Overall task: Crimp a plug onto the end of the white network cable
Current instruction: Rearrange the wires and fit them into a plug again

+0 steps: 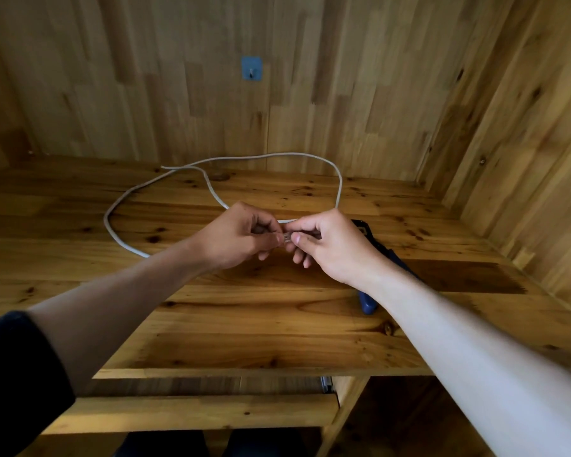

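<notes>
Left hand (241, 235) and right hand (333, 247), each in a pinch on the clear plug (287, 239).

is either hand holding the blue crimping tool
No, the crimping tool lies on the desk under the right arm while the left hand and right hand pinch the plug.

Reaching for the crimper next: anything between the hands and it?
Nothing visible does. The blue-handled crimping tool lies on the desk under the right hand, which holds the white cable; the left hand pinches the clear plug.
</notes>
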Demonstrator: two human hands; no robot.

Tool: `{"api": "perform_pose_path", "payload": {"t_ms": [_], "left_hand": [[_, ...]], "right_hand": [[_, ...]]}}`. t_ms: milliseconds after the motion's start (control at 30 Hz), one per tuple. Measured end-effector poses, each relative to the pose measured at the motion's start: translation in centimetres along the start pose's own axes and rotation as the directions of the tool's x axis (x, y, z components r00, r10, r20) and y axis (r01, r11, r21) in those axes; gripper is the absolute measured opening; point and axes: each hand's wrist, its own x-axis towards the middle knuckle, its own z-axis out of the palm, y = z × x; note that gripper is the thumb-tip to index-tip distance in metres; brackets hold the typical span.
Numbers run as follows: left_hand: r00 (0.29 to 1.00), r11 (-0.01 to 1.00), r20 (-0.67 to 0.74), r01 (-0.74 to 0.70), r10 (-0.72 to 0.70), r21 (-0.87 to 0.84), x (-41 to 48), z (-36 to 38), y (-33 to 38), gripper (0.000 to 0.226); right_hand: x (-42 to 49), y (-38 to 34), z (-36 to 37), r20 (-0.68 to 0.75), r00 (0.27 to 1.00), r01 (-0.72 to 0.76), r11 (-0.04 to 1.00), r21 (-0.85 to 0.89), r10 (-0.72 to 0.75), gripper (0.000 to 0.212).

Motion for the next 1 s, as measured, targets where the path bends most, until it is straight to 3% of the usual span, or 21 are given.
{"api": "perform_pose_path", "payload": {"t_ms": [333,500,733,1000], "left_hand": [[0.995,0.996,0.088,0.032,-0.039,0.078,0.1,-0.4,-0.5,0.010],[0.980,0.975,0.149,0.099,-0.130,0.200,0.1,-0.8,-0.9,0.032],[0.977,0.972,0.211,-0.043,-0.006,0.229,-0.4,-1.2,-0.9,0.022],[0.976,0.979,0.215,-0.071,0.028,0.193,-0.4,-1.1,-0.9,0.021]], "right_hand": [[0.0,0.0,0.0,0.037,0.999,-0.015,1.000,-0.024,0.016,0.030],[0.2,0.3,0.1,0.031,0.999,-0.016,0.999,-0.038,0.017,0.031],[0.4,0.6,-0.1,0.023,1.000,-0.007,0.999,-0.053,0.008,0.029],[0.1,0.6,-0.2,0.041,0.999,0.026,0.999,-0.041,-0.025,0.027]]}}
